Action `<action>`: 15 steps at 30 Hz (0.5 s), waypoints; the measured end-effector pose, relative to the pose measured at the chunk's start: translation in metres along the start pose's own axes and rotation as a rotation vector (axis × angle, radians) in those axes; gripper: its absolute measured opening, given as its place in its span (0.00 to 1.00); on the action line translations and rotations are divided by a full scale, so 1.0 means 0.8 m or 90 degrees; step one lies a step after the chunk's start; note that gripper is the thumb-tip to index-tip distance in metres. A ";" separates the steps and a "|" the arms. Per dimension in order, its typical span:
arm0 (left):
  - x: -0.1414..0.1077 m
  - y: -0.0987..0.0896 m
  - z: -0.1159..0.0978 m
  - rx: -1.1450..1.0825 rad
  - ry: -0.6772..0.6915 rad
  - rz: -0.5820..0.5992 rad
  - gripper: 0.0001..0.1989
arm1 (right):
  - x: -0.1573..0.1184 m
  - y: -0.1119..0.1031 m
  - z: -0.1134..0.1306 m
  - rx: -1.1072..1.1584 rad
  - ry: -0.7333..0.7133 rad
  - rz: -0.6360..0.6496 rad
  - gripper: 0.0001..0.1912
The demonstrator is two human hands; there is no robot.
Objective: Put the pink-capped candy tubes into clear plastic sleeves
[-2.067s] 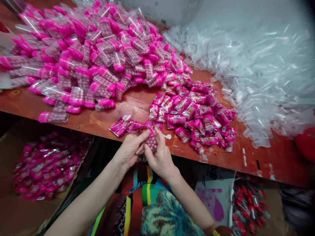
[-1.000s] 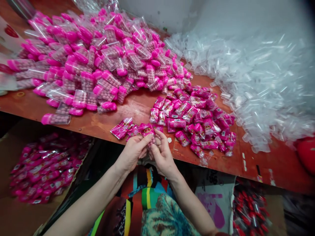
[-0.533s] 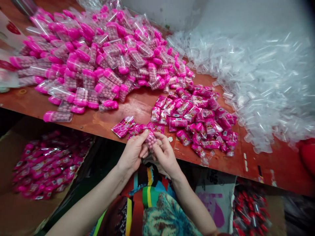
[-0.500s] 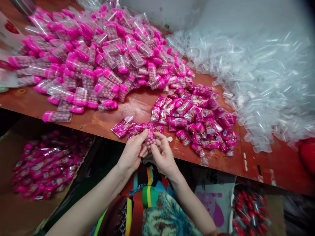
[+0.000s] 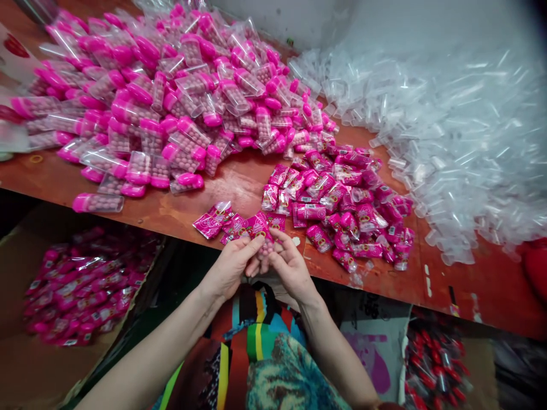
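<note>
At the table's front edge, my left hand point(image 5: 234, 263) and my right hand point(image 5: 291, 266) are closed together around a small clear bottle of pink candy balls point(image 5: 266, 249). My fingers and thumbs cover most of it, so its cap cannot be made out. Just beyond my fingertips are flat pink printed wrappers point(image 5: 257, 224), overlapping at the edge. Whether one of them touches the bottle cannot be told. More of these wrappers point(image 5: 212, 220) lie to the left of them.
A large heap of pink-capped candy bottles point(image 5: 141, 102) covers the back left of the red-brown table point(image 5: 162, 212). Wrapped bottles point(image 5: 337, 199) are piled right of my hands, with clear empty tubes point(image 5: 453, 148) beyond. Below stand a carton of wrapped bottles point(image 5: 85, 290) and one of red-capped items point(image 5: 436, 364).
Both hands have dropped slightly toward me with the bottle, which sits a little lower and further right. More of the printed wrapper beyond my fingers shows.
</note>
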State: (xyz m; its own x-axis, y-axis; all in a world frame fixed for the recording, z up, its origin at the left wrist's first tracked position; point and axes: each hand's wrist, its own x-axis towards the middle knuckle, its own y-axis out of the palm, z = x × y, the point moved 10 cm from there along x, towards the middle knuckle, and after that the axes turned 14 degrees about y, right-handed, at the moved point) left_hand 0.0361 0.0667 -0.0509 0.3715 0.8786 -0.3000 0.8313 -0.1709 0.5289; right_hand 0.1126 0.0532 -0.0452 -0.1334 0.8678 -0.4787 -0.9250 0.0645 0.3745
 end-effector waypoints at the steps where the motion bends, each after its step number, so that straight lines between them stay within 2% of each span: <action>1: 0.000 -0.001 0.002 -0.004 -0.007 0.004 0.21 | 0.001 -0.004 -0.002 0.002 0.002 -0.004 0.23; 4: 0.000 -0.005 0.007 0.021 -0.009 -0.005 0.20 | 0.006 -0.016 -0.007 0.011 -0.007 -0.029 0.20; 10: 0.000 -0.008 0.005 0.106 0.014 -0.025 0.19 | 0.016 -0.023 -0.019 0.025 -0.004 -0.014 0.17; 13: 0.003 -0.011 -0.016 0.125 0.081 -0.052 0.13 | 0.014 -0.026 -0.017 0.010 -0.010 -0.016 0.17; 15: 0.003 -0.018 -0.035 0.144 0.155 -0.094 0.17 | 0.012 -0.025 -0.016 -0.010 -0.008 -0.010 0.16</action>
State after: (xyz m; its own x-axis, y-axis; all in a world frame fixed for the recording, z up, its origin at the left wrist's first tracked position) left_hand 0.0135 0.0837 -0.0368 0.1537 0.9769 -0.1482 0.9494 -0.1044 0.2963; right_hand 0.1251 0.0538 -0.0670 -0.1137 0.8732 -0.4740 -0.9322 0.0712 0.3548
